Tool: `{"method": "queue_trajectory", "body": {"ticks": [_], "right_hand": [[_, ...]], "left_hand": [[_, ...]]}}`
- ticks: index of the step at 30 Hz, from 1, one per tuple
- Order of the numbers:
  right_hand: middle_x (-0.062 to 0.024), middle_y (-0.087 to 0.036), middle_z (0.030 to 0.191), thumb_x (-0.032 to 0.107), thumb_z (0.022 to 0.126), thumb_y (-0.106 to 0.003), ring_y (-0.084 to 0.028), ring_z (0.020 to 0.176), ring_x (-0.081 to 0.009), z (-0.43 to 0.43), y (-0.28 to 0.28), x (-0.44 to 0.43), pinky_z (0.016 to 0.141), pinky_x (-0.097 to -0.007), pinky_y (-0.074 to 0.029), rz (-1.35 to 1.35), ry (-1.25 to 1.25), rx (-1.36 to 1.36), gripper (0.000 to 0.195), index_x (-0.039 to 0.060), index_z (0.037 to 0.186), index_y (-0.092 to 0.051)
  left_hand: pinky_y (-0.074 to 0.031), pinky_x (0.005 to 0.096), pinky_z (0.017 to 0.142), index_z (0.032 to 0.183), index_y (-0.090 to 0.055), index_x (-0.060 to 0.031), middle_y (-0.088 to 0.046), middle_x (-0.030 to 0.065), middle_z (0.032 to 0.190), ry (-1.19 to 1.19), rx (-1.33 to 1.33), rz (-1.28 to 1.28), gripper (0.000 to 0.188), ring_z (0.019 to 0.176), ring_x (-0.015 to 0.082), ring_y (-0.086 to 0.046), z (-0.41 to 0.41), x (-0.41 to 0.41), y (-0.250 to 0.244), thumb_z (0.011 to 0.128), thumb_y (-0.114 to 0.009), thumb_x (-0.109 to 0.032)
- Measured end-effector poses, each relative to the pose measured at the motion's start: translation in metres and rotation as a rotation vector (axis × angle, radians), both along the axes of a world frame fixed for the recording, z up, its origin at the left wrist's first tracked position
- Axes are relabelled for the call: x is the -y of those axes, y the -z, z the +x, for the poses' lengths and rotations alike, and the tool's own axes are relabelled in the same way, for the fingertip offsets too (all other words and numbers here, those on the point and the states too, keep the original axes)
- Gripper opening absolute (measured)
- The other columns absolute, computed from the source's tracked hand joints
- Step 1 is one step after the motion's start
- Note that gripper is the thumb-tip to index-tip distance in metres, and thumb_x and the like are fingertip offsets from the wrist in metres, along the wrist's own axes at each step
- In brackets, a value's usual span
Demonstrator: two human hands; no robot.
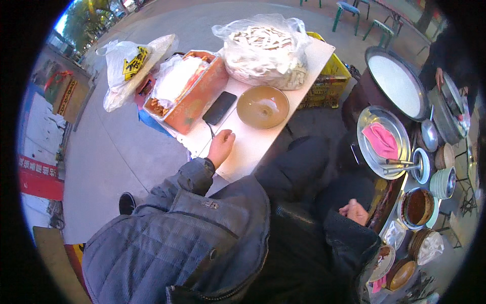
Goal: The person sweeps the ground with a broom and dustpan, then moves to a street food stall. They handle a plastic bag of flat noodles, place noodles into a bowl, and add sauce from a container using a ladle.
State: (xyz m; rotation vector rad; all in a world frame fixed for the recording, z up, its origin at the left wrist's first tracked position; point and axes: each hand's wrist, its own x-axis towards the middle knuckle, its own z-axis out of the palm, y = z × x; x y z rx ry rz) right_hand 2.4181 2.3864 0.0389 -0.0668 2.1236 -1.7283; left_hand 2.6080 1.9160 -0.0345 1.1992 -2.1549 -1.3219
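My left hand point(221, 148) lies with curled fingers on the white tabletop point(243, 152); nothing shows in it. Just beyond it is a dark smartphone point(220, 108), whose thin cable runs down beside my wrist. To the phone's right sits a shallow brown bowl point(262, 107). Behind the bowl, a large clear plastic bag point(265, 53) holds many pale strips. An orange box point(190, 110), partly covered by white plastic, contains brown fried-looking pieces. My right hand point(355, 213) is loosely closed at my right side, near the edge of the serving stand, with no object visible in it.
At right stands a large pot point(396, 83) of white liquid. Before it, a metal basin point(364, 140) carries a pink cloth point(381, 140) and ladles. Stacked bowls point(442, 183) and a pot of dark red sauce point(417, 207) follow. Another person's hand point(439, 78) is behind.
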Motion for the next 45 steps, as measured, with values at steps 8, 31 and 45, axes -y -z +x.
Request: {"method": "queue_trajectory", "body": {"ticks": [8, 31, 45], "right_hand": [[0.0002, -0.056, 0.060, 0.027, 0.102, -0.061, -0.048, 0.057, -0.0084, 0.018, 0.004, 0.038, 0.053, -0.0289, -0.038, 0.278, -0.150, -0.219, 0.034, 0.0038, 0.078, -0.069], [-0.0088, -0.065, 0.077, 0.021, 0.094, -0.054, -0.061, 0.058, -0.0157, 0.042, -0.065, -0.219, 0.048, -0.0311, -0.047, -0.026, 0.706, -0.060, 0.028, -0.0016, 0.107, -0.064], [-0.0090, -0.069, 0.106, 0.032, 0.096, -0.064, -0.067, 0.093, -0.0261, 0.009, 0.076, -0.545, 0.068, -0.0454, -0.059, -0.144, 1.015, 0.143, 0.035, 0.0058, 0.119, -0.065]], "left_hand": [[-0.054, 0.0316, 0.064, 0.121, -0.058, -0.0008, -0.067, 0.0105, 0.096, 0.014, -0.165, 0.789, 0.048, 0.066, 0.0161, -0.060, -0.050, 0.017, -0.020, 0.103, -0.052, -0.045], [-0.050, 0.0367, 0.098, 0.128, -0.060, 0.0041, -0.072, 0.0146, 0.107, 1.480, 0.201, 0.515, 0.054, 0.102, 0.0224, -0.068, -0.067, -0.135, -0.138, 0.109, -0.039, -0.042], [-0.051, 0.0318, 0.070, 0.089, -0.070, -0.0020, -0.067, 0.0084, 0.078, 0.712, 0.114, -0.222, 0.032, 0.074, 0.0165, -0.063, -0.087, -0.129, -0.138, 0.105, -0.052, -0.023]]}}
